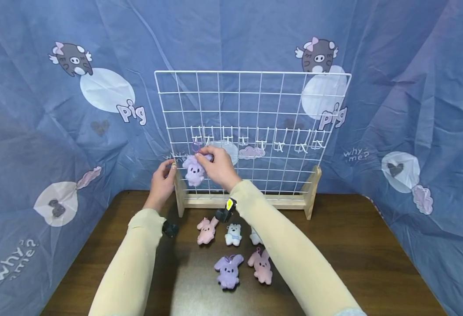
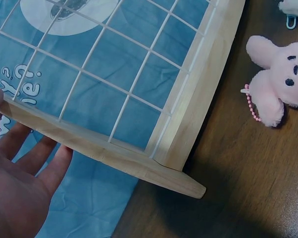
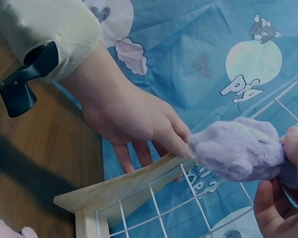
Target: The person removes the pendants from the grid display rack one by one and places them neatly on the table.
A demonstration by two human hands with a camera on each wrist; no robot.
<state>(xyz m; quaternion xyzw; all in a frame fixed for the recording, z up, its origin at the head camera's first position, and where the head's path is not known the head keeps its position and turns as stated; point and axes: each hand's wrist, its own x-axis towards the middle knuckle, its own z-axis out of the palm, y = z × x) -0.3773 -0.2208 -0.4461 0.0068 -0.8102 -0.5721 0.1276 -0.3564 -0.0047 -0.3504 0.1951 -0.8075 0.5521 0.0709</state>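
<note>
My right hand (image 1: 222, 166) pinches a small purple plush bunny keychain (image 1: 194, 171) by its upper part, in front of the white wire grid (image 1: 239, 94). The bunny's purple loop rises near the leftmost hooks; whether it touches one I cannot tell. In the right wrist view the purple bunny (image 3: 238, 148) shows its fuzzy back. My left hand (image 1: 162, 182) grips the left wooden post (image 1: 179, 193) of the grid's stand. In the left wrist view its thumb lies on one side of the wooden post (image 2: 89, 136) and its fingers are behind.
White hooks (image 1: 261, 144) hang in a row across the grid. On the brown table (image 1: 346, 245) lie a pink bunny (image 1: 206, 231), a white bear (image 1: 233, 235), another purple bunny (image 1: 228, 272) and a second pink bunny (image 1: 262, 267). My right forearm partly hides another pale plush (image 1: 256, 237).
</note>
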